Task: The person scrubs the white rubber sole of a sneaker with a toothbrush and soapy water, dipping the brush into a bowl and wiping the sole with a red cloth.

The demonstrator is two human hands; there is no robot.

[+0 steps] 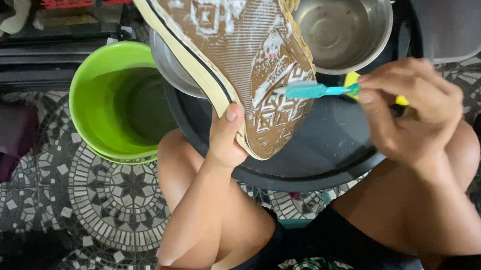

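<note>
The left hand (225,141) grips the heel of a sneaker (231,44), sole up and soapy, thumb on the rim, over a black basin (323,153). The right hand (414,108) has its fingers closed on a turquoise toothbrush (315,90), bristles touching the sole. The sneaker's toe is cut off at the top edge; the brush handle is hidden in the fist. A steel pot (344,14) and green bucket (116,104) sit beyond.
</note>
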